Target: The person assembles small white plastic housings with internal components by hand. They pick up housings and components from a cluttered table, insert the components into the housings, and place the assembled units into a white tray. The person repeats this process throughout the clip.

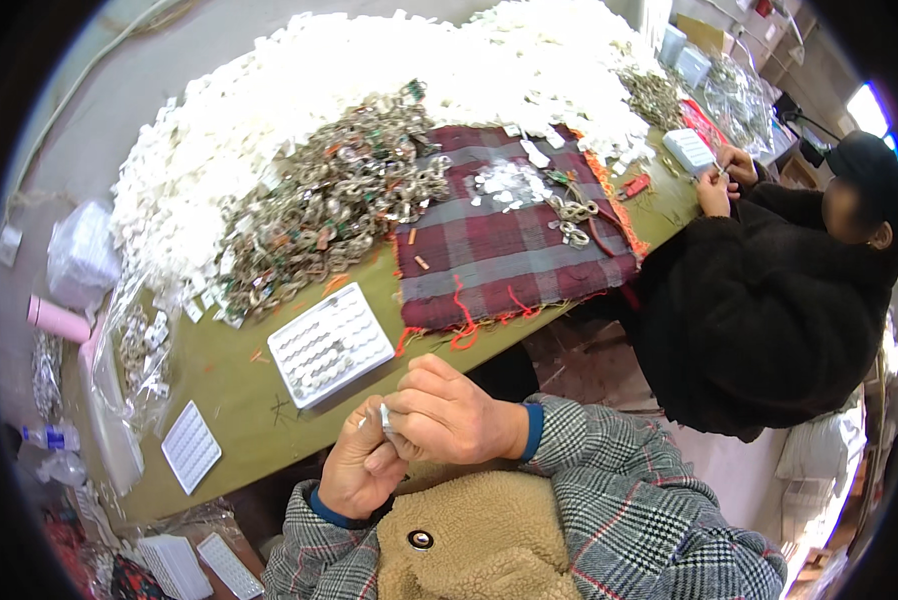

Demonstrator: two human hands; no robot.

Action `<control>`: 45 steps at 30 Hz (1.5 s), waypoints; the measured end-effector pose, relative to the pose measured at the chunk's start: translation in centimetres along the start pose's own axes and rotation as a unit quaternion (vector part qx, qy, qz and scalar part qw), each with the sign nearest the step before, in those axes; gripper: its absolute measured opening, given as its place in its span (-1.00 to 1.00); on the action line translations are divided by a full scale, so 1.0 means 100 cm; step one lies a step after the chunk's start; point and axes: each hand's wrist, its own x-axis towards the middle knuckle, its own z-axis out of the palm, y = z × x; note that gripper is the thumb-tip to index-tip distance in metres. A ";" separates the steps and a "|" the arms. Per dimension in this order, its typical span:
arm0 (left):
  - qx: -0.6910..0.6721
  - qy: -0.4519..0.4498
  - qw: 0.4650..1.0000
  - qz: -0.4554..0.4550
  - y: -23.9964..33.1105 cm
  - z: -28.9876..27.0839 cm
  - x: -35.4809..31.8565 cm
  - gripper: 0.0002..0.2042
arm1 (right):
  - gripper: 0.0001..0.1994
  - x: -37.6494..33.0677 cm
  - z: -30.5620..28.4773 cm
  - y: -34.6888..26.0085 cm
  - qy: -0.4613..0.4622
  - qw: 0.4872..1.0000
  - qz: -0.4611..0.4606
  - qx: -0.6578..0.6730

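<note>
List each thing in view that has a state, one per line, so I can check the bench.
left hand: closed, pinching the small white piece
right hand: closed on the same piece
small white piece: held between both hands, above the table edge
white tray: flat on the table, cells partly filled
plaid cloth: spread flat, edge frayed
metal rings: heaped loose

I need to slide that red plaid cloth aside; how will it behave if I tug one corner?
The plaid cloth looks soft and frayed, so it would probably bunch rather than slide flat. The small white pieces and metal links lying loose on it would likely shift or spill.
</note>
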 end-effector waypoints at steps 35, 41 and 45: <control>0.096 -0.060 0.988 -0.102 0.006 0.001 0.053 -0.81 | -0.61 -0.012 -0.079 0.167 -0.162 0.854 0.315 -0.380; 0.112 -0.065 0.987 -0.095 0.003 -0.005 0.048 -0.79 | -0.65 -0.026 -0.064 0.137 -0.166 0.906 0.278 -0.274; 0.098 -0.065 0.988 -0.101 0.003 -0.010 0.044 -0.78 | -0.58 -0.035 -0.065 0.109 -0.110 0.943 0.287 -0.126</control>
